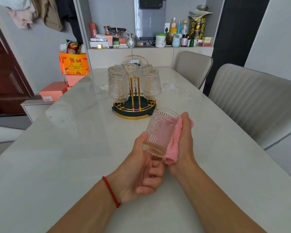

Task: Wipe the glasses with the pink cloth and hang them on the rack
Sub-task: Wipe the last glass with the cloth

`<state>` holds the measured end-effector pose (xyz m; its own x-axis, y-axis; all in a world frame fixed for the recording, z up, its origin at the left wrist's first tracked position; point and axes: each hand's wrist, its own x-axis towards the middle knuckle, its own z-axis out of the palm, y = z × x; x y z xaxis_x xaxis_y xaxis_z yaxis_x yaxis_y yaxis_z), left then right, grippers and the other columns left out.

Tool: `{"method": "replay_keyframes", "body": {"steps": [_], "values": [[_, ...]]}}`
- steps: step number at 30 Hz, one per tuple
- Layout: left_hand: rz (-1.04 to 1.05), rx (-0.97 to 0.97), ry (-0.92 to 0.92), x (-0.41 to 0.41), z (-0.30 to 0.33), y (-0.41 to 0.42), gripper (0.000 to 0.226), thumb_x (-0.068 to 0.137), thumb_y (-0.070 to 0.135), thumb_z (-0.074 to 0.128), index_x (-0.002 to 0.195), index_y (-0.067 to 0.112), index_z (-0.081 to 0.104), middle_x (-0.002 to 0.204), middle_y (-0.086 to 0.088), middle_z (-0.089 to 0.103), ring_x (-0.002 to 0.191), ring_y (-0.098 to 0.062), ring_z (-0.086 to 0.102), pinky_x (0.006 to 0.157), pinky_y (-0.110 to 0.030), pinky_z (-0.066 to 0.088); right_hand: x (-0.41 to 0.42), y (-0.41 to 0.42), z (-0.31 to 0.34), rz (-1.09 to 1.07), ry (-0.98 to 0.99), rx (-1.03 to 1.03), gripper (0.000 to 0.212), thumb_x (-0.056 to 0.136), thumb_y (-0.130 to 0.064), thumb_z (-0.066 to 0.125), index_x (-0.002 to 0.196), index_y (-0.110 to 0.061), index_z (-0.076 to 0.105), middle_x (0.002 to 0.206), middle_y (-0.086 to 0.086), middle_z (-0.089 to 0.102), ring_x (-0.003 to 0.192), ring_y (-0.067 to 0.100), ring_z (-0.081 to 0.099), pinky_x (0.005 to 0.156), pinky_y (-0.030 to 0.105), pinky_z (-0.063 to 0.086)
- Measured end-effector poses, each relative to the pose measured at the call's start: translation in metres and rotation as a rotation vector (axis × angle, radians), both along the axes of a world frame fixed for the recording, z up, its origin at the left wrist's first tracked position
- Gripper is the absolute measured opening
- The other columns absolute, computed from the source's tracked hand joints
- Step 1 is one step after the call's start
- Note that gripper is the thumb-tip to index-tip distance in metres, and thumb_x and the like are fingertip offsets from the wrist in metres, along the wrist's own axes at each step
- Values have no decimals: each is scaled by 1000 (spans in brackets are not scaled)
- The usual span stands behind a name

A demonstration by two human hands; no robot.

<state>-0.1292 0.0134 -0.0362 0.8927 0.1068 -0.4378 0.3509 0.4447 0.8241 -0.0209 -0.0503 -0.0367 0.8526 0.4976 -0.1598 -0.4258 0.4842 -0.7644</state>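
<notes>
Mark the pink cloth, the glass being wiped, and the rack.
pink cloth (pixel 174 143): head view, on the fold under the right palm.
glass (pixel 160 130): head view, on the ribbed side wall.
rack (pixel 134 91): head view, on the gold centre post.

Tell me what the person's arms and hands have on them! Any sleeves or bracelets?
No sleeves show: both forearms are bare as far as the picture reaches. The left hand has a thin red string bracelet around its wrist. The right hand wears nothing that I can see: no ring, watch or glove.

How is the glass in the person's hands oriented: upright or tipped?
Tipped. The glass leans, mouth pointing up and away toward the rack, base near the left hand.
</notes>
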Motion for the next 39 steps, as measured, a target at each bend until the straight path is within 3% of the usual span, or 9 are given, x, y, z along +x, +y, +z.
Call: {"method": "replay_keyframes", "body": {"steps": [7, 11, 14, 16, 21, 27, 30, 33, 39], "values": [[149, 552, -63, 6, -10, -16, 83, 78, 93, 15, 69, 14, 39, 49, 1, 39, 36, -16, 35, 38, -22, 29, -5, 3, 1, -120, -10, 20, 47, 98, -58, 46, 84, -19, 68, 69, -2, 72, 62, 14, 72, 64, 31, 58], [108, 221, -35, 3, -6, -8, 72, 86, 87, 22, 71, 18, 38, 60, 2, 26, 38, -11, 23, 37, -17, 15, -5, 1, 2, -82, -23, 54, 44, 93, -62, 53, 85, -20, 61, 79, 4, 63, 73, 20, 67, 75, 40, 56], [-10, 3, -20, 0, -1, 2, 79, 84, 89, 23, 64, 17, 48, 67, -1, 19, 39, -10, 17, 33, -11, 15, -2, 0, 1, -15, -15, 37, 45, 95, -60, 52, 84, -17, 62, 72, 1, 66, 65, 17, 69, 63, 33, 57], [-18, 53, 0, 1, 1, 2, 82, 86, 88, 20, 61, 17, 51, 64, -2, 27, 38, -11, 20, 33, -11, 18, -1, -1, 1, -23, 3, 46, 45, 96, -58, 50, 87, -17, 65, 73, 1, 69, 66, 18, 71, 61, 32, 58], [116, 516, 1, 5, -4, -6, 63, 97, 72, 23, 82, 12, 37, 40, 8, 35, 32, -11, 28, 36, -19, 23, -2, 1, -2, -119, -37, 4, 47, 92, -61, 50, 86, -19, 70, 81, 3, 73, 78, 23, 73, 78, 46, 59], [-4, 29, -26, 2, -1, 4, 80, 88, 85, 18, 90, 10, 46, 66, -1, 26, 37, -11, 20, 35, -12, 14, -2, 0, 0, 23, -13, 114, 47, 93, -63, 52, 87, -19, 67, 77, 2, 67, 71, 19, 68, 72, 36, 55], [24, 137, -6, 3, -5, 1, 85, 88, 88, 13, 80, 10, 48, 64, -3, 34, 38, -12, 24, 34, -13, 18, -2, 1, 1, 11, 24, 120, 47, 93, -63, 52, 96, -18, 67, 83, 4, 68, 76, 22, 69, 73, 37, 56], [97, 325, 7, 4, -6, -7, 80, 84, 90, 19, 74, 15, 42, 61, -1, 35, 38, -13, 26, 36, -16, 19, -3, 2, -1, -56, 41, 100, 44, 93, -60, 53, 85, -20, 68, 78, 2, 67, 74, 21, 68, 76, 40, 55], [5, -44, -44, 1, 0, 2, 77, 87, 85, 20, 66, 17, 47, 62, 0, 17, 41, -10, 12, 37, -12, 10, 0, 0, -1, 15, -9, 81, 35, 88, -59, 58, 74, -28, 52, 80, 2, 48, 76, 22, 53, 76, 39, 46]]}}
